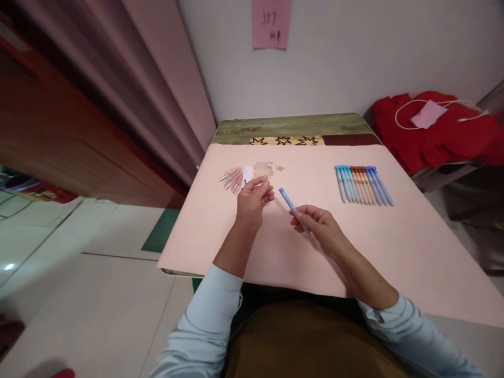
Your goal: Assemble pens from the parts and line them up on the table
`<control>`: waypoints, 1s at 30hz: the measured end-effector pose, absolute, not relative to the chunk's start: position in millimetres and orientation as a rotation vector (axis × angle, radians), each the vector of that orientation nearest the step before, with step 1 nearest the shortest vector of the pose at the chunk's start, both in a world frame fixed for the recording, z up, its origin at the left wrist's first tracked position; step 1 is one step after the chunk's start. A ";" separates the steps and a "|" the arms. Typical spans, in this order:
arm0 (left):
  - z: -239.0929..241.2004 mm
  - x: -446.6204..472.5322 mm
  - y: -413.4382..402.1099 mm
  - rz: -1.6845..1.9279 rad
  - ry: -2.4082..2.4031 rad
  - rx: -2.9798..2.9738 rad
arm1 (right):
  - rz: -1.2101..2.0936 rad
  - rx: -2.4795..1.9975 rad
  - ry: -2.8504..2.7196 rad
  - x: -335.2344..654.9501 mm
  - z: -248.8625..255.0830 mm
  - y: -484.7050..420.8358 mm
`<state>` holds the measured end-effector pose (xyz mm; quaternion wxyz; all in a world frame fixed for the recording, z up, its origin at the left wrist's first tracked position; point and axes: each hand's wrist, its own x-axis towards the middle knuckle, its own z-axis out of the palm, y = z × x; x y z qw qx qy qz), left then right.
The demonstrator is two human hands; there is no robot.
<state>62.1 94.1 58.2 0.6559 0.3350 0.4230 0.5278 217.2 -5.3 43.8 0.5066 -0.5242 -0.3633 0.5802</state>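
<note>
My right hand point(318, 226) grips a slim blue pen point(287, 199) low on its length, with its top end tilted up toward my left hand. My left hand point(255, 198) is closed in a pinch, thumb against fingertips, a short way left of the pen. Whatever is between those fingertips is too small to make out. Just behind the left hand, several thin pale sticks point(263, 168) lie side by side. A fan of pinkish, clear slender pieces point(232, 179) spreads to its left, beside a white piece point(248, 173). Tiny silvery bits point(280, 168) form a small heap.
Several pens point(363, 186) in light blue, orange-brown and darker blue lie in a row on the right. Pale pink paper point(331, 262) covers the table. Red cloth point(437, 136) with a white cord sits beyond the right edge, and a brown wooden panel point(98, 142) stands left.
</note>
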 end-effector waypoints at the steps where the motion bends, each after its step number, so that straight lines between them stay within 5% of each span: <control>1: 63.2 64.3 93.3 1.192 0.931 0.700 | 1.409 -1.252 -0.895 214.2 47.0 -4.4; 30: 92.4 69.5 54.4 1.239 0.823 0.649 | 1.321 -1.179 -0.892 186.2 59.4 -29.2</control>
